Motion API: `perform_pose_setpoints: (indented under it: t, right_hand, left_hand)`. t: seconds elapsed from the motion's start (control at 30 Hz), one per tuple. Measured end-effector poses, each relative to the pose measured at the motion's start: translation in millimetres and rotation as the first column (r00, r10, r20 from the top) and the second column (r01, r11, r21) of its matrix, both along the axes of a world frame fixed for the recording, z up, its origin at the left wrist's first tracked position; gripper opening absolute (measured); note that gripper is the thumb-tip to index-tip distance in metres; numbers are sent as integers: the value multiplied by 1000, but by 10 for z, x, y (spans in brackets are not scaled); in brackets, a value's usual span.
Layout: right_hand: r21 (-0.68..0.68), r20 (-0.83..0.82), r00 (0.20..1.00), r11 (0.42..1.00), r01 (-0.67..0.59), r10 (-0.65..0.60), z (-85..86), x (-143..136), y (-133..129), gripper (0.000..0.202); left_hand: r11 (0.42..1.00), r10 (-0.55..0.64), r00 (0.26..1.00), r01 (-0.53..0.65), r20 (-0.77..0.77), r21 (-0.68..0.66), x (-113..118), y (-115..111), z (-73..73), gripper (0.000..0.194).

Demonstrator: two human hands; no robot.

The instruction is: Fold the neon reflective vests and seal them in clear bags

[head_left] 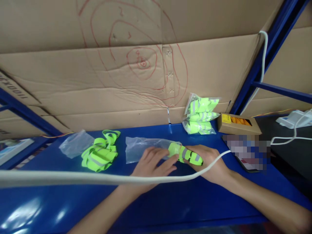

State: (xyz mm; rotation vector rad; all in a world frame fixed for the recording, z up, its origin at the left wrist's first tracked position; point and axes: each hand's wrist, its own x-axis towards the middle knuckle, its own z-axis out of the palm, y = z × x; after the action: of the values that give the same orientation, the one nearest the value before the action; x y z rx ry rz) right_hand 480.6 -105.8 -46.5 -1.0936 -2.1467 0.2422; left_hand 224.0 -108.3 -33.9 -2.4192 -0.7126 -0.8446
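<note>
A folded neon yellow-green strap bundle with grey bands lies partly inside the mouth of a clear plastic bag. My right hand grips the outer end of the bundle from the right. Over the bag's opening, my left hand has its fingers spread, with fingertips touching the bag and the bundle. Left of the bag is a loose pile of the same neon strap, and beside it lies another clear bag.
Several bagged neon bundles are stacked against the cardboard wall, beside a brown box. A phone lies at the right. A white cable crosses in front of my hands above the blue table.
</note>
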Motion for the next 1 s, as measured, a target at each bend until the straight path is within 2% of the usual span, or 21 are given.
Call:
perform_pose_setpoints:
  t: [0.1,0.17,0.33,0.47,0.57,0.73,0.9,1.0]
  right_hand:
    - [35,13,992,991,-128,128,24,22,-20,35]
    - [47,21,979,978,-205,205,38,13,-44,38]
    - [23,-33,967,967,-252,253,9,-57,-82,34]
    - [-66,57,969,969,-238,242,-88,-125,-69,29]
    - [-100,69,967,966,-239,247,-157,-168,-54,28]
    - [-242,-181,959,935,-257,217,-144,-205,-63,33]
    - [-400,-398,916,891,-215,42,-154,-251,-74,49]
    - [-499,-486,874,820,-279,3,-156,-254,-45,53]
  left_hand:
    - [989,131,991,-129,-14,78,-70,36,98,55]
    - [987,148,987,-144,-61,66,-77,66,112,67]
    - [999,24,995,-28,-98,-37,2,63,3,75]
    - [985,-19,992,-2,-122,-173,103,-12,-90,79]
    - [978,-43,994,21,-101,-208,163,-38,-141,80]
    - [983,-3,998,-8,-58,-185,219,-43,-165,87]
    - [999,-4,997,8,78,-49,286,-80,-139,75]
    - [995,6,997,1,80,-96,319,-91,-137,71]
